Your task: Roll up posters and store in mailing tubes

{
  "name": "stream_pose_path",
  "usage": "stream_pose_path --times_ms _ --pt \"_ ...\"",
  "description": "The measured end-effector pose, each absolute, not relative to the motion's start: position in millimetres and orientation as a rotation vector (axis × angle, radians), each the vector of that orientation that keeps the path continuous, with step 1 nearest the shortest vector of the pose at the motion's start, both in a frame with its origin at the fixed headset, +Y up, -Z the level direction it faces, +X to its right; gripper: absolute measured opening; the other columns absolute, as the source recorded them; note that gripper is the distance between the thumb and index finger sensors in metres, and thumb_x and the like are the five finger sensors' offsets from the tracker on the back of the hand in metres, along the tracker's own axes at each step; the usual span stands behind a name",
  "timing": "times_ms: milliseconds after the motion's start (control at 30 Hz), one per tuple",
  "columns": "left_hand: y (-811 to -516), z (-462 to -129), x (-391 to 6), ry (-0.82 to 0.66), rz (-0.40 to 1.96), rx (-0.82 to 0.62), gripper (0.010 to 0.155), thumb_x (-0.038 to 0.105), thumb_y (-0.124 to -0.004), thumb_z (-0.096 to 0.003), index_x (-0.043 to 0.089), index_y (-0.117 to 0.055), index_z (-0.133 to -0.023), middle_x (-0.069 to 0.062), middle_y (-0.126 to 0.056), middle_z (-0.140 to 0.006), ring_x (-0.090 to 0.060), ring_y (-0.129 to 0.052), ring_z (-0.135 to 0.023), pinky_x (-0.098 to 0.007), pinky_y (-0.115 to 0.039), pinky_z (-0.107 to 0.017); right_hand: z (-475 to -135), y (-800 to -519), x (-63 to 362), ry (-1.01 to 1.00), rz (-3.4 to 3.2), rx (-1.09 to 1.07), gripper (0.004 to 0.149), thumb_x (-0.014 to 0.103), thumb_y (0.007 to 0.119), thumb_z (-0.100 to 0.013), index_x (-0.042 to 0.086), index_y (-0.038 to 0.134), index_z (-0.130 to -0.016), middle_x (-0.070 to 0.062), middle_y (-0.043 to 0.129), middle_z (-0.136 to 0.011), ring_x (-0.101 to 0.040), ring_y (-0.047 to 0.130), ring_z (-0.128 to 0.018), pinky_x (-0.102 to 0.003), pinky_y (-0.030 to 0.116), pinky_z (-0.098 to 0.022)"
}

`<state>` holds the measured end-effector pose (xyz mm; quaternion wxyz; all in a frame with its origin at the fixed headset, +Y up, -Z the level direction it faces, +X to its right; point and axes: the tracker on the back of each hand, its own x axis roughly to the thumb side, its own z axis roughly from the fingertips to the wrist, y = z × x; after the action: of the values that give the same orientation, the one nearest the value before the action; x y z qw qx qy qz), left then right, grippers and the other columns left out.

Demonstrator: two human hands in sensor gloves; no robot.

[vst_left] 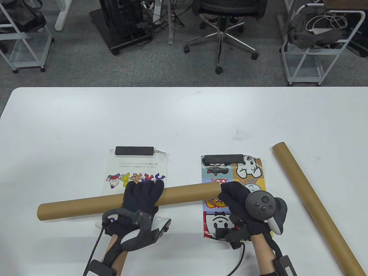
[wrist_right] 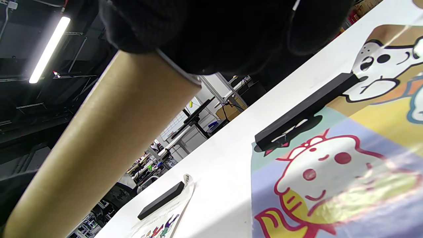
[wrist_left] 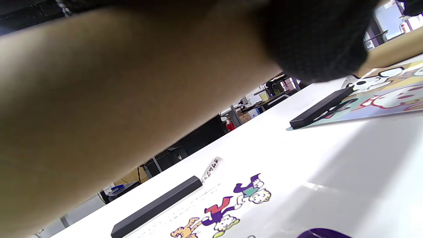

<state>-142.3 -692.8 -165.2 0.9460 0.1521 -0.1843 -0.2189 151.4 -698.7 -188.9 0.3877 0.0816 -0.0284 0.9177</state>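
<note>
Here left fingers (vst_left: pixel 146 191) wrap the left-right tube (vst_left: pixel 86 204); right fingers seemingly pinch its end.

Left hand (vst_left: pixel 143 195) wraps over the held tube (vst_left: pixel 86 204), so its fingertips and the grip underneath are hidden in the table view. Right hand (vst_left: pixel 234 198) covers the tube's right end; can't tell whether the end is capped or open. Left wrist view: the tube fills most of the frame, blurred. Second tube (vst_left: pixel 313 201) runs off the bottom right edge of the table view. White poster (vst_left: pixel 135 169) and colour poster (vst_left: pixel 234 172) both have their near parts hidden under hands and tube. Print on the white poster is too small to read.
</note>
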Motion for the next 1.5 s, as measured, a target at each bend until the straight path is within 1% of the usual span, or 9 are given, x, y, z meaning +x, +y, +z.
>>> stream_pose_path --times_ms 67,167,467,600,1200,1333,1367,1433,1500 --pt "-692 -166 -144 -0.372 -0.439 0.314 0.085 0.054 -0.080 -0.0392 0.033 -0.042 -0.112 0.005 -0.076 -0.109 -0.020 -0.091 -0.094 -0.051 -0.074 -0.078 -189 -698 151 -0.076 2.337 0.214 0.040 0.029 0.069 -0.045 0.019 0.076 -0.083 -0.010 0.084 -0.085 -0.038 0.085 -0.073 -0.069 0.060 -0.066" --pt "-691 -167 -147 -0.368 -0.413 0.304 0.084 0.053 -0.080 -0.0391 0.036 -0.041 -0.111 0.005 -0.077 -0.109 -0.020 -0.091 -0.095 -0.051 -0.074 -0.079 -189 -698 151 -0.075 2.339 0.224 0.040 0.028 0.068 -0.045 0.019 0.076 -0.083 -0.010 0.083 -0.085 -0.038 0.084 -0.073 -0.069 0.059 -0.067" --pt "-691 -167 -148 -0.376 -0.376 0.285 0.084 0.053 -0.080 -0.0392 0.036 -0.043 -0.112 0.005 -0.076 -0.109 -0.021 -0.090 -0.095 -0.051 -0.074 -0.079 -189 -698 150 -0.070 2.353 0.259 0.040 0.026 0.064 -0.047 0.017 0.072 -0.085 -0.012 0.080 -0.087 -0.040 0.081 -0.074 -0.071 0.057 -0.067" --pt "-690 -168 -148 -0.383 -0.332 0.271 0.084 0.052 -0.080 -0.0398 0.034 -0.043 -0.113 0.003 -0.077 -0.109 -0.022 -0.090 -0.095 -0.052 -0.074 -0.079 -188 -697 149 -0.124 2.367 0.258 0.041 0.023 0.060 -0.048 0.014 0.069 -0.087 -0.013 0.076 -0.089 -0.040 0.079 -0.074 -0.070 0.056 -0.068" --pt "-690 -171 -153 -0.419 -0.207 0.164 0.084 0.050 -0.083 -0.0400 0.032 -0.047 -0.114 0.000 -0.078 -0.109 -0.026 -0.090 -0.095 -0.055 -0.073 -0.079 -191 -698 154 -0.035 2.298 0.286 0.041 0.022 0.059 -0.048 0.011 0.070 -0.086 -0.016 0.077 -0.088 -0.043 0.079 -0.072 -0.072 0.056 -0.067" --pt "-692 -176 -174 -0.354 -0.236 0.171 0.084 0.048 -0.083 -0.0386 0.033 -0.047 -0.113 0.001 -0.078 -0.109 -0.025 -0.091 -0.096 -0.054 -0.074 -0.078 -194 -706 186 -0.019 2.198 0.193 0.040 0.022 0.060 -0.050 0.013 0.068 -0.088 -0.015 0.075 -0.090 -0.042 0.078 -0.075 -0.071 0.056 -0.068" --pt "-692 -177 -178 -0.339 -0.236 0.167 0.084 0.048 -0.083 -0.0386 0.033 -0.047 -0.113 0.001 -0.078 -0.109 -0.025 -0.091 -0.096 -0.054 -0.074 -0.078 -196 -708 195 -0.050 2.137 0.155 0.040 0.021 0.061 -0.050 0.011 0.070 -0.087 -0.017 0.077 -0.089 -0.044 0.079 -0.073 -0.072 0.056 -0.066" --pt "-692 -178 -183 -0.320 -0.266 0.162 0.084 0.048 -0.083 -0.0390 0.032 -0.048 -0.113 0.000 -0.079 -0.109 -0.025 -0.091 -0.095 -0.054 -0.074 -0.078 -196 -710 207 -0.005 2.118 0.110 0.039 0.022 0.061 -0.051 0.012 0.069 -0.088 -0.017 0.075 -0.091 -0.044 0.077 -0.075 -0.072 0.054 -0.067" --pt "-692 -178 -183 -0.319 -0.272 0.165 0.084 0.048 -0.083 -0.0390 0.032 -0.048 -0.113 0.000 -0.079 -0.109 -0.025 -0.091 -0.095 -0.054 -0.074 -0.078 -197 -711 209 -0.016 2.121 0.103 0.039 0.022 0.062 -0.051 0.013 0.069 -0.088 -0.016 0.076 -0.090 -0.043 0.078 -0.074 -0.072 0.055 -0.067"
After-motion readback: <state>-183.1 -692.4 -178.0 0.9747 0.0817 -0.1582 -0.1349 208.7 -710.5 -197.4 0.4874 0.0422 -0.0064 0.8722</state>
